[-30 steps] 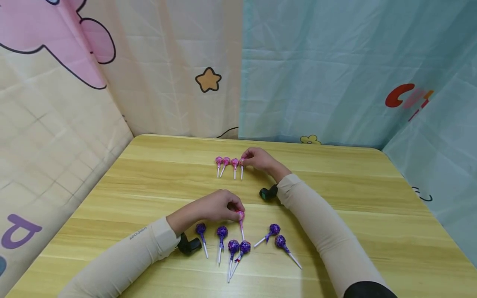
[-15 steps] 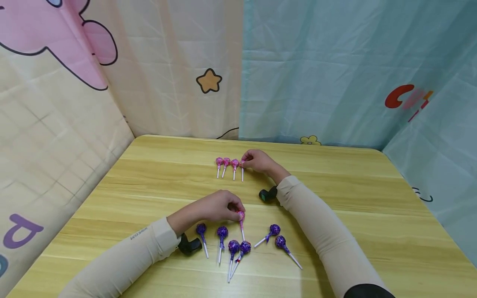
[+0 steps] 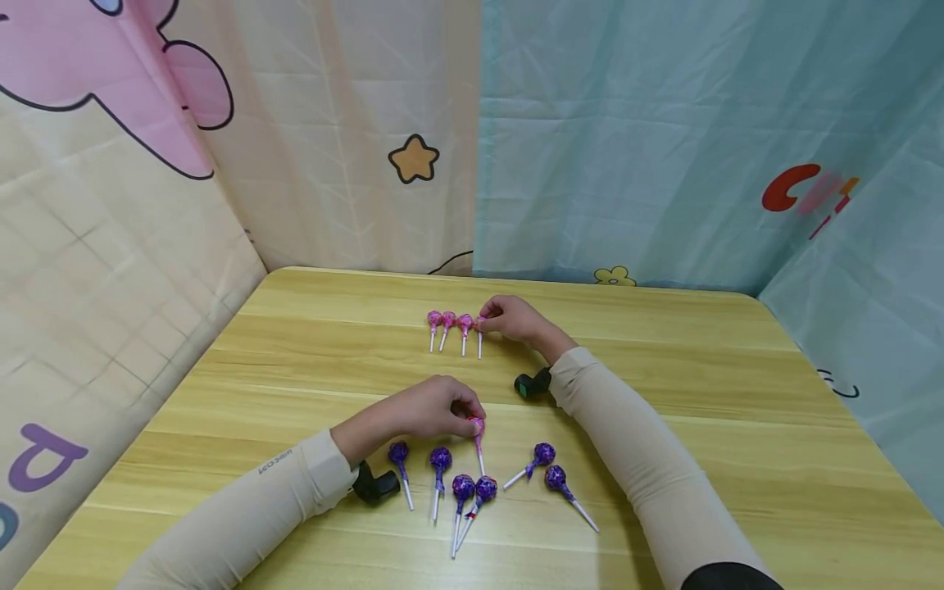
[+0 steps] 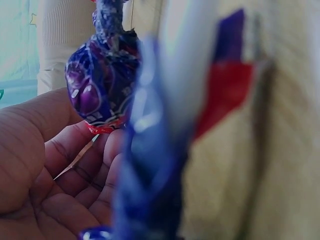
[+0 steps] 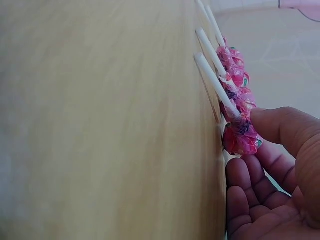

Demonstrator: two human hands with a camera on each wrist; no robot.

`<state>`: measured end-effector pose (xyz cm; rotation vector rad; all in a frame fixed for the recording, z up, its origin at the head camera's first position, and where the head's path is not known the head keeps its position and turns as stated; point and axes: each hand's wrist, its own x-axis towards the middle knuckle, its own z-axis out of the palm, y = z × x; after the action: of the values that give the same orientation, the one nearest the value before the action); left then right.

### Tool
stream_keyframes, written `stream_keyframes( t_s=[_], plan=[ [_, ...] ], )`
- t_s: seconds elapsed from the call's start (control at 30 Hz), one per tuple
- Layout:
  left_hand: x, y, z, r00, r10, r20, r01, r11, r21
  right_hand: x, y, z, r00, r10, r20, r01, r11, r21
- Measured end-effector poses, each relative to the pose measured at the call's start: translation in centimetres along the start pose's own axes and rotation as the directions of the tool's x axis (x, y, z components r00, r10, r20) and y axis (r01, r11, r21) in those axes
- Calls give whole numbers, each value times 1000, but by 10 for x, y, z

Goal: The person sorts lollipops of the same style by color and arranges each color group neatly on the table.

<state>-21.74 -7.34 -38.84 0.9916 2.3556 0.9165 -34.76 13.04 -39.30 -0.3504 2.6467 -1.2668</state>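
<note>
Near the middle of the table, my left hand (image 3: 438, 407) pinches the head of a pink lollipop (image 3: 478, 438), its stick pointing toward me. Purple lollipops block most of that grip in the left wrist view, the nearest purple lollipop (image 4: 95, 85) hiding the fingertips. Farther back, my right hand (image 3: 519, 319) holds the wrapped head of another pink lollipop (image 5: 241, 139) between thumb and fingers. It lies at the right end of a row with three more pink lollipops (image 3: 448, 318), sticks toward me.
Several purple lollipops lie in front: two on the left (image 3: 440, 460), a pair with crossing sticks (image 3: 463, 487), and two on the right (image 3: 555, 477). Black wrist cameras (image 3: 376, 485) sit under both wrists. Printed curtains (image 3: 627, 147) border the wooden table (image 3: 332, 328).
The right hand and its pink lollipop have shifted very slightly toward me, with the stick straighter. My left hand and the purple lollipops stay put.
</note>
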Motion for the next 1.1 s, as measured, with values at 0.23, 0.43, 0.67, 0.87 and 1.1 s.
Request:
stream_keyframes(
  t_s=[0.23, 0.43, 0.67, 0.87, 1.1],
  plan=[
    [0, -1, 1, 1000, 2, -1, -2, 1000, 7, 1, 4, 1, 1000, -1, 5, 1, 1000, 8],
    [0, -2, 2, 1000, -5, -9, 5, 1000, 2, 2, 4, 1, 1000, 3, 4, -3, 1000, 9],
    [-1, -2, 3, 1000, -2, -15, 2, 1000, 6, 2, 6, 0, 1000, 2, 12, -3, 1000, 29],
    [-1, -1, 2, 1000, 8, -19, -8, 1000, 6, 3, 4, -1, 1000, 3, 22, -4, 999, 52],
    [1, 2, 2, 1000, 6, -18, -6, 1000, 30, 2, 6, -3, 1000, -2, 21, 1, 998, 67]
  ],
)
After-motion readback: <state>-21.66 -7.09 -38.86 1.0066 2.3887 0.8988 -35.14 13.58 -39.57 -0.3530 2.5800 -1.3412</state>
